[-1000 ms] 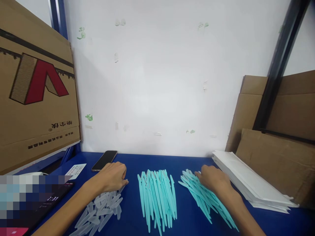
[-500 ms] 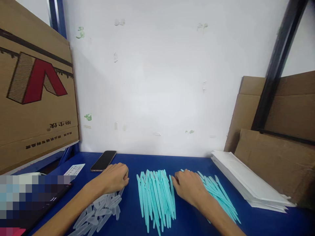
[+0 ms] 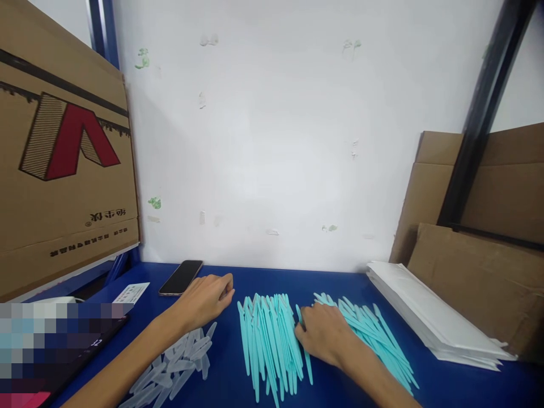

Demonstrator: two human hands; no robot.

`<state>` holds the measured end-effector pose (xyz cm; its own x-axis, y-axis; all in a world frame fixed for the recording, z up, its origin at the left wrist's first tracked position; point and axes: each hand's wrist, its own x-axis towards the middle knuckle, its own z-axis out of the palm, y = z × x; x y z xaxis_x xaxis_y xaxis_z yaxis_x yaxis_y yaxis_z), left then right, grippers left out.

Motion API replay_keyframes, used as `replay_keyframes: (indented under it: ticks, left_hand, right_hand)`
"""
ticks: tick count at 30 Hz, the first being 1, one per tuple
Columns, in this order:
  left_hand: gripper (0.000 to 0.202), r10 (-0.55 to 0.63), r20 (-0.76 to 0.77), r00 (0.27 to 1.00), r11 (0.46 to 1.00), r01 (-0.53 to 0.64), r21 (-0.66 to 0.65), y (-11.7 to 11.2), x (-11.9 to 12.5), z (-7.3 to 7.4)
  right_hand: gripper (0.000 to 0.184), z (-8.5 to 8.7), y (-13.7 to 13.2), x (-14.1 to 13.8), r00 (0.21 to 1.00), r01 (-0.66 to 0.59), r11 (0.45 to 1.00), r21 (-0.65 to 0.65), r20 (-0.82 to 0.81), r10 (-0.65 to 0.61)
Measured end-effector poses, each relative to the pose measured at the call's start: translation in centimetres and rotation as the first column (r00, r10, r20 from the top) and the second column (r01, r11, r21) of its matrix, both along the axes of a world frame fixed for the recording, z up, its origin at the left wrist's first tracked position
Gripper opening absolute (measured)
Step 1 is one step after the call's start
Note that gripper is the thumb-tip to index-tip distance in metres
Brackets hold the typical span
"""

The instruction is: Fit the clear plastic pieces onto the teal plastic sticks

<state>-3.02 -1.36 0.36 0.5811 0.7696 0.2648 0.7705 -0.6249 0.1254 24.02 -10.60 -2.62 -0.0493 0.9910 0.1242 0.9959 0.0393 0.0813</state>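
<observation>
My left hand point(image 3: 209, 298) hovers between the phone and the piles, its fingers curled and the thumb near the forefinger. Whatever it may hold is hidden. Below it lies a loose pile of translucent plastic caps point(image 3: 182, 365). One slim turquoise eyebrow razor point(image 3: 307, 362) stands apart from the rest, gripped at its upper part by the closed fingers of my right hand point(image 3: 321, 333). Left of that hand is a bundle of turquoise eyebrow razors point(image 3: 270, 345), laid roughly lengthwise. A second, fanned-out group of turquoise razors point(image 3: 378, 334) lies partly under my right hand and forearm.
A black phone point(image 3: 182, 277) lies at the back left, near a small printed card point(image 3: 131, 293). White flat packets point(image 3: 433, 317) are stacked at the right beside cardboard point(image 3: 467, 283). A large carton point(image 3: 72, 198) stands left, and a white wall point(image 3: 272, 141) closes the back.
My left hand has moved right and slightly up, away from the caps. One razor has come away from the middle bundle to the right with my right hand.
</observation>
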Motion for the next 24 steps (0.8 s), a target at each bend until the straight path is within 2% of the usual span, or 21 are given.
replay_keyframes:
  ticks: [8,14,18,22,24]
  left_hand:
    - [0.021,-0.092,0.083,0.992,0.994,0.087,0.061,0.6,0.3,-0.9]
    - [0.026,-0.163,0.171,0.972,0.984,0.147,0.103,1.1,0.5,-1.6]
    - [0.027,-0.215,0.189,0.958,0.968,0.184,0.169,0.7,0.8,-1.8]
    - [0.026,-0.243,0.189,0.951,0.949,0.193,0.249,0.1,1.2,-1.9]
    - [0.025,-0.251,0.198,0.947,0.941,0.191,0.279,-0.3,1.3,-1.9]
  right_hand:
    - [0.026,0.3,0.0,0.7,1.000,0.000,1.000,0.023,0.024,-0.001]
    - [0.021,1.5,0.3,1.1,1.000,0.024,0.981,0.194,-0.019,-0.021]
    - [0.019,1.6,0.2,0.8,0.993,-0.097,0.961,0.257,-0.036,0.110]
    - [0.019,1.4,-0.1,0.3,0.953,-0.250,0.901,0.354,-0.073,0.293]
    - [0.020,1.2,-0.2,0.0,0.935,-0.291,0.879,0.377,-0.084,0.345]
